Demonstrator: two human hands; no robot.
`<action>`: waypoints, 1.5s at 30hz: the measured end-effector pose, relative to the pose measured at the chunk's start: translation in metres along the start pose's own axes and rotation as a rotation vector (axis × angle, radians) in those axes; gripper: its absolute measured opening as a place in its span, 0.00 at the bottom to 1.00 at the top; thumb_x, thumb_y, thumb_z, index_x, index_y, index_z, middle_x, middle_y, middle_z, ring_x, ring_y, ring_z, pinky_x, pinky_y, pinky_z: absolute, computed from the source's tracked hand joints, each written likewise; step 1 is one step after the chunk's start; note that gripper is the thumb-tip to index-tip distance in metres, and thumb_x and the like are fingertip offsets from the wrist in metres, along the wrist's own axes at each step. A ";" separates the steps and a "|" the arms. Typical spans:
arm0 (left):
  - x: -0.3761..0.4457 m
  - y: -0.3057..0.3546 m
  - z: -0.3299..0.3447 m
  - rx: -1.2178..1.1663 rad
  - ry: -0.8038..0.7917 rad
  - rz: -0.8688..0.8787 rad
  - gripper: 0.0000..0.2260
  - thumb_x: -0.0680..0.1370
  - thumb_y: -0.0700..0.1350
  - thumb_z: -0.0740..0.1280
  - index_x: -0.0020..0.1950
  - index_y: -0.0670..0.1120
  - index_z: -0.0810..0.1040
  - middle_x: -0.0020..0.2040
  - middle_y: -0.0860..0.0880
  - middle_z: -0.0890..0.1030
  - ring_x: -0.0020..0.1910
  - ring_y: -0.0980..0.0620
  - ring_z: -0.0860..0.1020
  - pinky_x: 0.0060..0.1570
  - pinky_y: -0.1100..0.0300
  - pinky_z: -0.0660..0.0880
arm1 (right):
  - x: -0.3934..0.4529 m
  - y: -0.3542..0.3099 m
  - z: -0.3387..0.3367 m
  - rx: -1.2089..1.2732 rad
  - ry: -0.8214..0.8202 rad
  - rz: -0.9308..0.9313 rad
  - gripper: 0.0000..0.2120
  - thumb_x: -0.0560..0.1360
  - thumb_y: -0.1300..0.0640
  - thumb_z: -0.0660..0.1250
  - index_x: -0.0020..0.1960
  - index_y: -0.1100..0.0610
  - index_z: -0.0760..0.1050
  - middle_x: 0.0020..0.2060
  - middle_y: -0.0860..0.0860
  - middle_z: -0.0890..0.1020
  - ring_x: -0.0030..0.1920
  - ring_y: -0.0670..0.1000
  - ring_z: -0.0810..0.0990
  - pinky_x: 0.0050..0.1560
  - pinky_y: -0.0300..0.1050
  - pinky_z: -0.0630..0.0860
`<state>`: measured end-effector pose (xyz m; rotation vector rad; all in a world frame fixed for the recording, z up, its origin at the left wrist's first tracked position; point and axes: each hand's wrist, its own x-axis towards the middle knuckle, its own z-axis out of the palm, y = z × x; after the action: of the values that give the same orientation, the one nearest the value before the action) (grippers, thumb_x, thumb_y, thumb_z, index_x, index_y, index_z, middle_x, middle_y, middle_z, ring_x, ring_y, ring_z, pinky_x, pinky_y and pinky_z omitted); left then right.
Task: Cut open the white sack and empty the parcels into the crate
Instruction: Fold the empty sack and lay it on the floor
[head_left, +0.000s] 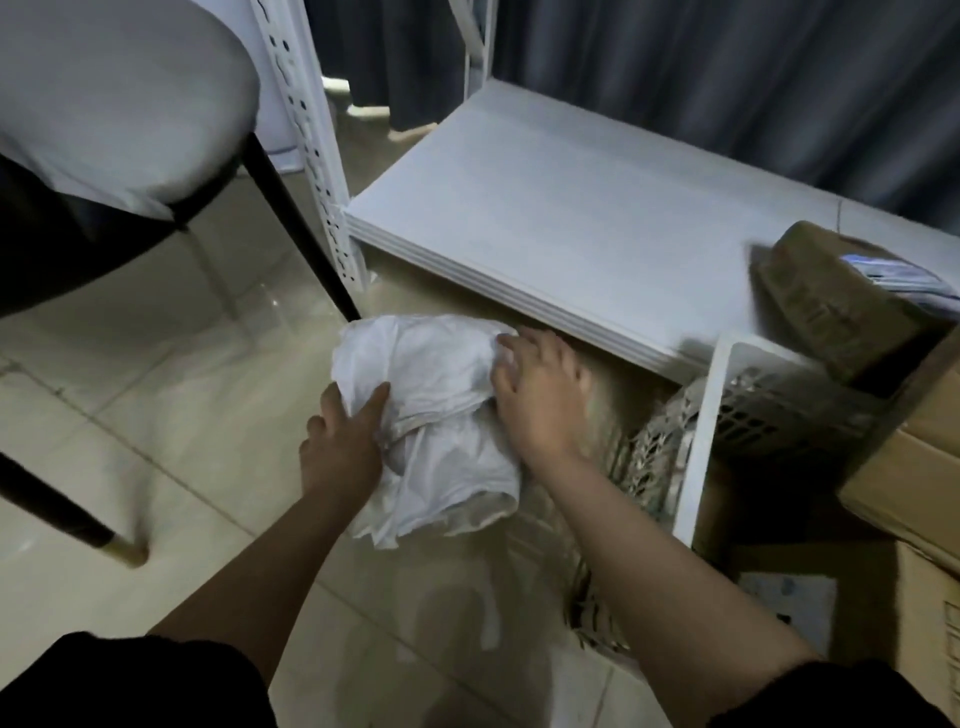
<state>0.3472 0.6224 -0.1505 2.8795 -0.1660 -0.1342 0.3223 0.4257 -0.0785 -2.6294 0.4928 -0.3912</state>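
A crumpled white sack (441, 415) lies bunched on the tiled floor in front of the low white shelf. My left hand (343, 441) grips its left side, fingers closed into the fabric. Over the sack's upper right edge my right hand (540, 395) presses with fingers spread. A perforated plastic crate (660, 447) sits under the shelf just right of my right hand, partly hidden by the shelf frame. A brown parcel (831, 301) with a white label rests at the right on the shelf edge. I see no cutting tool.
The white metal shelf board (571, 223) runs across the middle, its slotted upright (311, 130) at the left. A chair with a grey seat (104, 104) and black legs stands at left. Cardboard boxes (914, 483) are stacked at right. Dark curtains hang behind.
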 end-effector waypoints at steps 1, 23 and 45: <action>0.002 -0.001 0.003 0.036 -0.011 0.002 0.27 0.80 0.48 0.60 0.76 0.61 0.56 0.75 0.40 0.54 0.62 0.35 0.67 0.58 0.44 0.70 | 0.008 0.000 0.008 -0.121 -0.124 -0.047 0.17 0.78 0.47 0.57 0.61 0.48 0.78 0.66 0.47 0.73 0.68 0.52 0.66 0.67 0.51 0.58; 0.012 -0.033 0.058 0.122 -0.119 0.087 0.34 0.69 0.72 0.39 0.75 0.67 0.44 0.80 0.52 0.44 0.77 0.39 0.41 0.69 0.32 0.44 | -0.016 0.051 0.100 -0.131 -0.644 -0.176 0.23 0.71 0.41 0.62 0.64 0.47 0.70 0.73 0.52 0.60 0.74 0.55 0.58 0.72 0.61 0.54; -0.015 -0.075 0.108 0.121 -0.260 0.081 0.51 0.61 0.82 0.37 0.78 0.56 0.41 0.79 0.44 0.41 0.77 0.37 0.47 0.70 0.37 0.57 | -0.051 0.073 0.166 -0.277 -0.854 -0.110 0.54 0.63 0.20 0.50 0.75 0.46 0.29 0.75 0.46 0.32 0.76 0.58 0.35 0.72 0.69 0.43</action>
<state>0.3287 0.6704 -0.2724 2.9592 -0.3494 -0.4995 0.3137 0.4445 -0.2663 -2.7552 0.1122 0.8027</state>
